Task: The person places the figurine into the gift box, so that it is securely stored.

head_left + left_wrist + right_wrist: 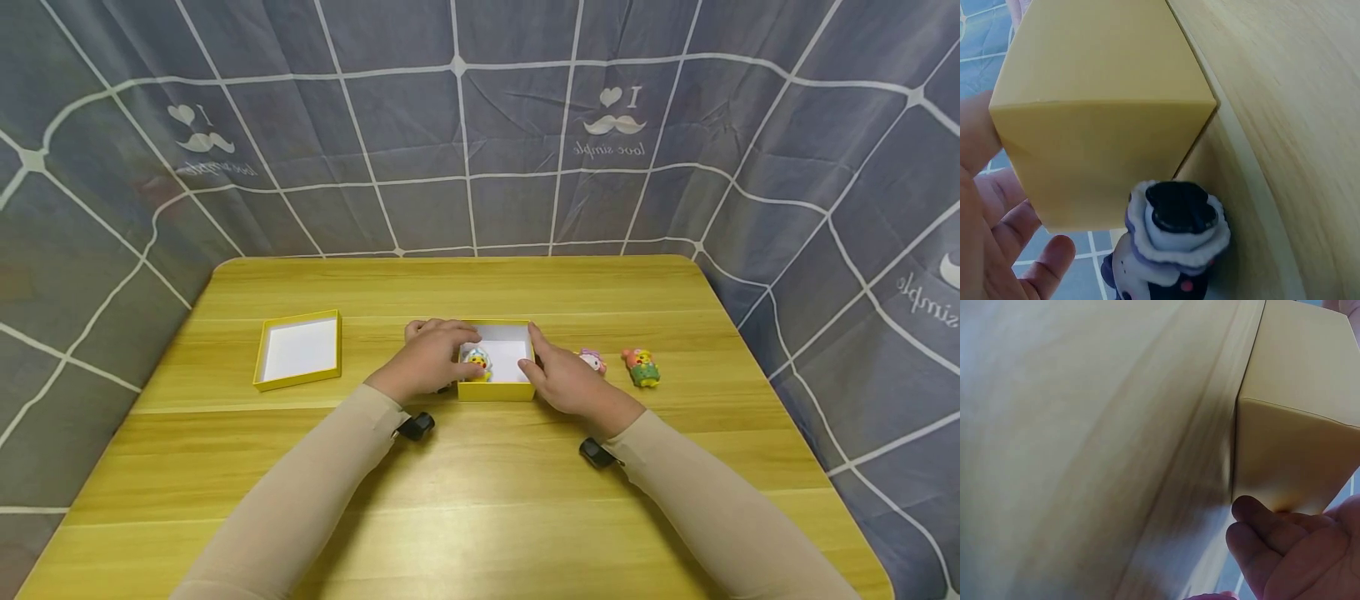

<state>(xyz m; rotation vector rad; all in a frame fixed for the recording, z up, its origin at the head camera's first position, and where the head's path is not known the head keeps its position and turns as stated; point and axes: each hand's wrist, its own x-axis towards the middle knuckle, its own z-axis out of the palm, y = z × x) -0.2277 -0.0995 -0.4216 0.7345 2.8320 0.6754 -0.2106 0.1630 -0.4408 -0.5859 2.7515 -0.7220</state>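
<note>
**Left hand (427, 357) and right hand (567, 379) at an open yellow box (495, 392)**

From where I stand, the grey curtain (517, 108) behind the table (480, 508) carries the only lettering I can read: "I", a heart, a moustache and "love simple", all mirror-reversed. The left print is creased, and at the right edge "simple" runs out of sight beside a cut-off moustache.

The box sits mid-table, its white inside showing. The right hand pinches its right wall, thumb over the rim and fingers outside. The left hand reaches over the left wall, thumb and forefinger a little apart, around a yellow-faced figurine (477, 358) inside the box. The thumb covers part of its lower body; whether those fingertips grip it, I can't tell.

A pink-and-white figurine (592, 360) is half hidden behind the right hand; a green-clad figurine (643, 371) lies in full view further right. A shallow yellow lid (300, 348) lies well off to the left, white inside up.

The left wrist view gives what the head view mostly hides beneath the hand: a black-hatted figurine (1179, 215) with a white ruffle, just beside the box, its lower part cut off. The right wrist view shows curled fingers (1260, 528) against the box's plain outer wall.
</note>
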